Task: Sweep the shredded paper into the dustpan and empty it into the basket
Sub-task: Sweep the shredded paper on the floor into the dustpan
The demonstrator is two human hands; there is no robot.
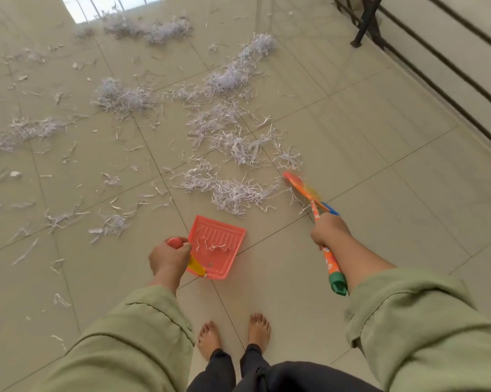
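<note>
Shredded paper: strewn over the tiled floor, nearest clump just ahead of the dustpan. Left hand curled round its handle, mouth tipped paperward; right hand clenched on the broom (blurred), presumably to draw shreds in.

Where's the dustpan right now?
Head view, low centre: the dustpan is held by the left hand, in front of the bare feet, just short of the nearest shredded paper.

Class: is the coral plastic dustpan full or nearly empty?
Nearly empty: the coral plastic dustpan holds only a few white paper shreds; its ribbed base shows.
</note>
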